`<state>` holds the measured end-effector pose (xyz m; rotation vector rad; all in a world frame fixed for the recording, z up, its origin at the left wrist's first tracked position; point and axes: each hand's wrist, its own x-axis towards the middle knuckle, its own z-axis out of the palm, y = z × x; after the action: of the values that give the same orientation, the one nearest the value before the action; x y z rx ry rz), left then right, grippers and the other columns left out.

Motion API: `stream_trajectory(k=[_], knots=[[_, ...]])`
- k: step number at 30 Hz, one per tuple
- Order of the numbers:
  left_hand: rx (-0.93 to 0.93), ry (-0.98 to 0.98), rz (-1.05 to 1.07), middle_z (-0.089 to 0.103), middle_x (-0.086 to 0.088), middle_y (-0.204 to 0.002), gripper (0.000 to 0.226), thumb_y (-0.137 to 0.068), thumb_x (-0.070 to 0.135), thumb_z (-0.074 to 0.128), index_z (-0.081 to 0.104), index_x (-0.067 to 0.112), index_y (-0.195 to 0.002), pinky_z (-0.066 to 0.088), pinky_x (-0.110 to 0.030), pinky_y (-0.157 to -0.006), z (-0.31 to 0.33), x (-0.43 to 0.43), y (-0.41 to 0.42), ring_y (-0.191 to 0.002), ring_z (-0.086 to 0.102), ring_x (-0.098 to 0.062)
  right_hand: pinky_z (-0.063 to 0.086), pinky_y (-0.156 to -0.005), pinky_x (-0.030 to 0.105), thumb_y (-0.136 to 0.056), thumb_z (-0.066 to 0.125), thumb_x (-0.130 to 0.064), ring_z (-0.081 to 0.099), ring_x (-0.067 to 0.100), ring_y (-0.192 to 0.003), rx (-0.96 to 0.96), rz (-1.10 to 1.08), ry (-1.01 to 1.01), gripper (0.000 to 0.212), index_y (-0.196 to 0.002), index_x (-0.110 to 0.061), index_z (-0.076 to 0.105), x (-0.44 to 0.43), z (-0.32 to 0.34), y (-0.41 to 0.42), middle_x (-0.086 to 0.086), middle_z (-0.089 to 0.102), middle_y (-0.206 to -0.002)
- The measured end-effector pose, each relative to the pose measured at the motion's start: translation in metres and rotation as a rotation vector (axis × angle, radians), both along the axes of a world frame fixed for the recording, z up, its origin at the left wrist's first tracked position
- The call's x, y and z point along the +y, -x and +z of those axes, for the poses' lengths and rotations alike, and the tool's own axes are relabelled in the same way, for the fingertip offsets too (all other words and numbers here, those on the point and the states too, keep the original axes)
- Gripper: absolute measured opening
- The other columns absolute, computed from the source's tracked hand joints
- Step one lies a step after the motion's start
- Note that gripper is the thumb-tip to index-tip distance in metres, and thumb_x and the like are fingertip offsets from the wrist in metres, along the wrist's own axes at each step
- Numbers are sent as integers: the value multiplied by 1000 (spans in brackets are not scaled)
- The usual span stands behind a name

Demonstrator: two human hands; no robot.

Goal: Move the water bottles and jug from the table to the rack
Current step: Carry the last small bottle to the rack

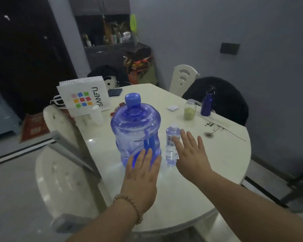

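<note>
A big translucent blue water jug [136, 127] with a blue cap stands upright on the white table [191, 198]. Just to its right stands a small clear water bottle [171, 137] with a white cap. A dark blue metal bottle [207, 102] stands farther back on the right. My left hand [141, 179], wearing a bead bracelet, is spread flat in front of the jug's base, holding nothing. My right hand [191, 154] is spread with its fingers apart beside the small bottle, its index finger overlapping the label; whether it touches is unclear.
A white shopping bag [84, 98], a white cup [97, 114], a glass jar of green powder [190, 109], a white pad [172, 107] and a dark wallet [115, 92] lie on the table. White chairs [59, 172] surround it; one on the right holds a black garment [220, 95].
</note>
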<state>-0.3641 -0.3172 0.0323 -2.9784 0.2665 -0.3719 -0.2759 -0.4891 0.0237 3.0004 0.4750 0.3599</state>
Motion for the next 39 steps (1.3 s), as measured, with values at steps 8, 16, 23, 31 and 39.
stream_trajectory(k=[8,16,23,31,39], knots=[[149,-4,-121,-6,-8,-158,74,-92,22,42,-6,23,-148,-32,-44,-97,-37,12,-72,-142,-11,-29,7,-112,54,-84,59,-31,-4,40,-141,4,69,250,87,-147,-16,1,22,-12,-86,19,-8,-156],[201,-57,-314,3,-14,-157,84,-87,30,52,-3,15,-149,2,-52,-111,-77,7,-119,-142,2,-34,38,-75,35,-69,67,-9,42,29,-98,19,5,205,60,-123,-13,41,20,-1,-79,12,41,-121],[216,63,-587,3,-13,-157,99,-87,43,55,-25,19,-140,-10,-48,-109,-98,7,-141,-143,3,-31,51,-61,36,-56,85,-14,61,33,-83,-18,-172,-27,50,-99,-8,61,2,-47,8,15,64,-104],[369,-77,-904,14,-11,-156,73,-94,43,45,-7,32,-145,8,-53,-112,-152,2,-131,-142,10,-35,45,-93,47,-80,68,-39,59,30,-98,322,-490,-102,59,-130,-16,47,33,-129,79,9,61,-110],[266,-217,-993,36,-12,-143,79,-89,30,50,-10,29,-140,34,-50,-92,-163,-11,-154,-120,42,-33,23,-111,53,-98,36,-30,20,41,-138,394,-578,-78,64,-149,-11,2,38,-149,68,18,16,-154]])
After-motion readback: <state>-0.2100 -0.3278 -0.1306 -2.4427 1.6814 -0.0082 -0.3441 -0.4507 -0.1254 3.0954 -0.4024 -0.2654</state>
